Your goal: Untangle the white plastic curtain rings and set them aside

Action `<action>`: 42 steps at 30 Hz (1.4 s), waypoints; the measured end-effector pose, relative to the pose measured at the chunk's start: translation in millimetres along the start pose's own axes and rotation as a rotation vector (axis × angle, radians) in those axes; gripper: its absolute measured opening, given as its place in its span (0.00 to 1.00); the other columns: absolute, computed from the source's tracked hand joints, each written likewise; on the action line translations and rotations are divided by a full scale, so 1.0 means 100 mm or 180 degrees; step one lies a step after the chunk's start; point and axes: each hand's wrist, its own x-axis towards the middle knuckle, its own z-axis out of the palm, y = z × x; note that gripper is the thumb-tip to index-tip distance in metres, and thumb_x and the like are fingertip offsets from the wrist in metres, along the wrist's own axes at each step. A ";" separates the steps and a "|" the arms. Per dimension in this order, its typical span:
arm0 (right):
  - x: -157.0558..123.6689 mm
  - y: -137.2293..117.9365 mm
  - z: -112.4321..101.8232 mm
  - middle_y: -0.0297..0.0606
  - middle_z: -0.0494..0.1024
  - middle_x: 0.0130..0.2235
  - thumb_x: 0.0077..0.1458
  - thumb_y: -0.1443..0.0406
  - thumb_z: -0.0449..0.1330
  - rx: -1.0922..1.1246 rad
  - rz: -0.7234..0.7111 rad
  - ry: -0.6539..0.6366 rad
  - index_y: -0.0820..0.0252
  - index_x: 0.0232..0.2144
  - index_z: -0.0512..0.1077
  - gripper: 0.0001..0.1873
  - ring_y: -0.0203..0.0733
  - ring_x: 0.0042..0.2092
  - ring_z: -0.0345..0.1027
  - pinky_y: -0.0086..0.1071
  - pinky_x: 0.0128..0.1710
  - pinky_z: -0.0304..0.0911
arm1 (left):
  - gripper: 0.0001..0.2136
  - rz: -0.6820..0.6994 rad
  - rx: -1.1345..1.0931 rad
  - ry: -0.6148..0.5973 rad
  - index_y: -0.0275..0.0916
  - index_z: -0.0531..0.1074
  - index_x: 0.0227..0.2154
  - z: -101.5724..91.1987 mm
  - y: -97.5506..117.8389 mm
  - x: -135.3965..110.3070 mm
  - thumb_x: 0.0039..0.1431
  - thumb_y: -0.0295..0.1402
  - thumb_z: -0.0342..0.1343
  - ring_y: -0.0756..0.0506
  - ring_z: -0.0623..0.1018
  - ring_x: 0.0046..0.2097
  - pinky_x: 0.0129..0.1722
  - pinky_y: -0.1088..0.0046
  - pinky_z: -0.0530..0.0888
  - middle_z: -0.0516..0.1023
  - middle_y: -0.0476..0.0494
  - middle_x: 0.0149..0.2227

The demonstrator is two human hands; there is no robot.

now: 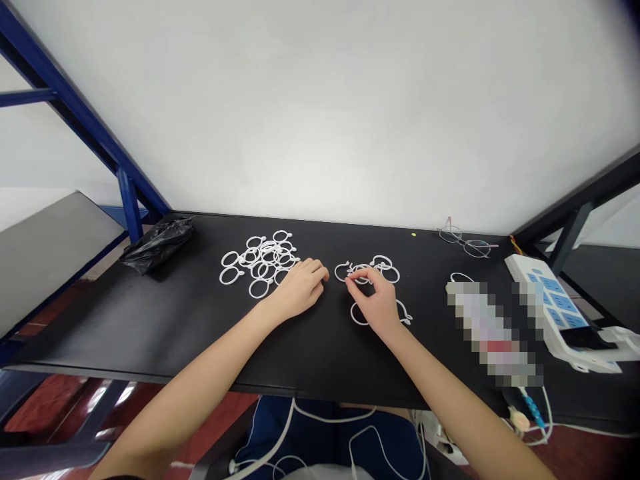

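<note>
A loose pile of white shower curtain rings (270, 255), thin hoops with small knobbed ends, lies left of centre on the black table (200, 333). Beside the pile's right edge rests my left hand (301, 288), palm down, its fingers loosely bent and slightly apart; no ring shows in it. My right hand (379, 301) is over a smaller group of rings (390, 273), thumb and forefinger pinched together. Their tips meet at the right edge of one white ring (341, 273). More rings (358, 315) lie partly hidden under this hand.
A crumpled black plastic bag (160, 243) lies at the far left. Eyeglasses (465, 241) rest at the back right. A blurred-out object (493, 333) and a white power strip (555, 307) are on the right. White cables (285, 433) hang below the front edge.
</note>
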 end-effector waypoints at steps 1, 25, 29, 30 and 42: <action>0.01 0.02 0.00 0.39 0.78 0.35 0.55 0.66 0.60 -0.0186 -0.0169 -0.0016 0.56 0.31 0.72 0.01 0.46 0.41 0.71 0.42 0.45 0.66 | 0.09 0.0008 -0.0002 0.0006 0.38 0.67 0.36 0.00 0.00 0.00 0.62 0.22 0.44 0.44 0.70 0.40 0.44 0.65 0.69 0.72 0.43 0.38; 0.00 0.15 0.06 0.36 0.80 0.32 0.52 0.73 0.56 -0.0632 -0.0554 -0.0528 0.56 0.29 0.72 0.08 0.45 0.37 0.72 0.45 0.47 0.63 | 0.09 0.0207 -0.0105 0.0021 0.39 0.68 0.42 0.06 0.00 -0.01 0.63 0.25 0.47 0.43 0.71 0.44 0.44 0.65 0.70 0.71 0.42 0.42; 0.00 0.13 0.05 0.37 0.79 0.32 0.53 0.73 0.55 -0.0478 -0.0562 -0.0416 0.57 0.29 0.73 0.08 0.45 0.37 0.73 0.41 0.43 0.66 | 0.10 0.0278 -0.0057 -0.0046 0.39 0.69 0.45 0.07 0.00 -0.02 0.63 0.26 0.47 0.42 0.71 0.44 0.44 0.64 0.70 0.71 0.41 0.43; 0.00 0.12 0.05 0.37 0.79 0.32 0.53 0.73 0.55 -0.0423 -0.0559 -0.0386 0.57 0.29 0.73 0.08 0.45 0.37 0.73 0.40 0.42 0.67 | 0.10 0.0292 -0.0050 -0.0065 0.39 0.69 0.46 0.07 -0.01 -0.02 0.64 0.27 0.47 0.42 0.71 0.44 0.44 0.64 0.70 0.71 0.41 0.44; -0.01 0.03 0.03 0.37 0.79 0.33 0.54 0.72 0.55 -0.0191 -0.0631 -0.0089 0.56 0.31 0.73 0.08 0.43 0.37 0.74 0.37 0.40 0.68 | 0.05 0.0306 -0.0280 -0.0160 0.39 0.70 0.38 0.08 -0.03 -0.02 0.65 0.34 0.52 0.44 0.72 0.44 0.43 0.67 0.71 0.71 0.43 0.42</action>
